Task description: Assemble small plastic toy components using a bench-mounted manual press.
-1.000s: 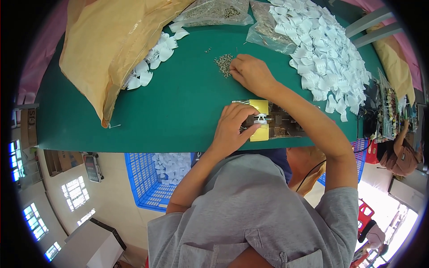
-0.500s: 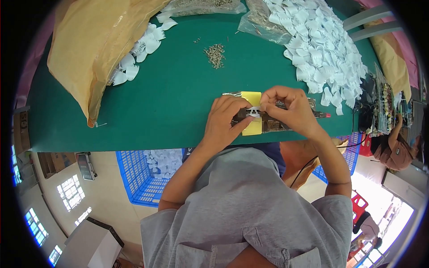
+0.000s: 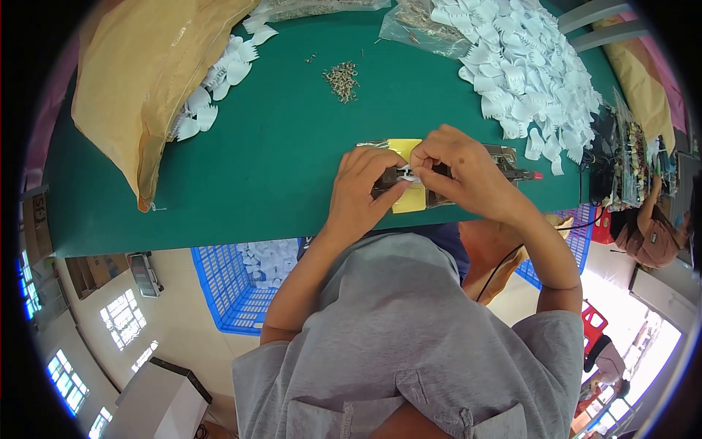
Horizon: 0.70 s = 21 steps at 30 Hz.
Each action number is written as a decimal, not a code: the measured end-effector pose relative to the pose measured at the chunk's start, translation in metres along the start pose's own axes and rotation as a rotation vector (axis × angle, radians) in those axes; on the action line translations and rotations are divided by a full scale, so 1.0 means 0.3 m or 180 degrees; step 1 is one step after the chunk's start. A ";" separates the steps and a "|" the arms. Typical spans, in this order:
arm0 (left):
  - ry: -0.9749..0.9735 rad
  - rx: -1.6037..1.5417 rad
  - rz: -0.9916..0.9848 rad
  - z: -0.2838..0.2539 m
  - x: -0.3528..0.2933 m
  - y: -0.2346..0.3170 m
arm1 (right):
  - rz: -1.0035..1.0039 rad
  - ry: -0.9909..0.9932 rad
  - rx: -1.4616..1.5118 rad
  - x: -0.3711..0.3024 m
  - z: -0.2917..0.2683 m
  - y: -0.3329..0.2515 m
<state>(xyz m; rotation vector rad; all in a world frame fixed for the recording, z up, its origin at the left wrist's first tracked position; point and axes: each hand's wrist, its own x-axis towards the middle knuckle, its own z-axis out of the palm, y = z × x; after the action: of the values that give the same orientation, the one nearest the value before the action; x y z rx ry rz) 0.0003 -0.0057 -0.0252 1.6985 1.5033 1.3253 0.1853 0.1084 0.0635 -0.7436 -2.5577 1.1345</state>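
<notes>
Both my hands meet over a small dark fixture (image 3: 504,157) with a yellow pad (image 3: 404,148), which lies on the green table (image 3: 278,168) near its front edge. My left hand (image 3: 360,192) and my right hand (image 3: 462,174) pinch a small white plastic piece (image 3: 410,178) between their fingertips at the fixture's middle. My fingers hide whatever else is in them. A red-tipped lever (image 3: 536,175) sticks out of the fixture to the right. A little heap of small metal parts (image 3: 342,77) lies farther back on the table.
A large heap of white comb-shaped pieces (image 3: 534,66) covers the back right. At the left, a brown paper sack (image 3: 139,80) spills more white pieces (image 3: 219,84). A blue basket (image 3: 227,293) stands under the table. Another person (image 3: 647,230) sits at the right edge.
My right hand has come back from the heap of metal parts to the fixture, where it joins my left hand. The view has tilted slightly toward the fixture.
</notes>
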 end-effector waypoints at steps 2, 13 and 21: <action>-0.0019 0.0007 -0.0021 -0.001 0.001 0.001 | -0.0024 -0.0106 -0.0187 0.008 -0.006 -0.008; 0.0056 -0.0052 -0.0022 0.000 -0.001 0.009 | 0.0115 -0.0234 -0.0342 0.026 -0.007 -0.029; 0.0013 -0.0052 -0.0035 -0.007 0.006 0.008 | 0.0632 0.0067 0.0038 0.013 0.016 -0.043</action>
<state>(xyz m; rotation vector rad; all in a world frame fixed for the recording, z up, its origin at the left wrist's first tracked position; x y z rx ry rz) -0.0007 -0.0052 -0.0216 1.6760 1.4980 1.3325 0.1757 0.1003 0.0699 -1.0200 -2.5016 1.1911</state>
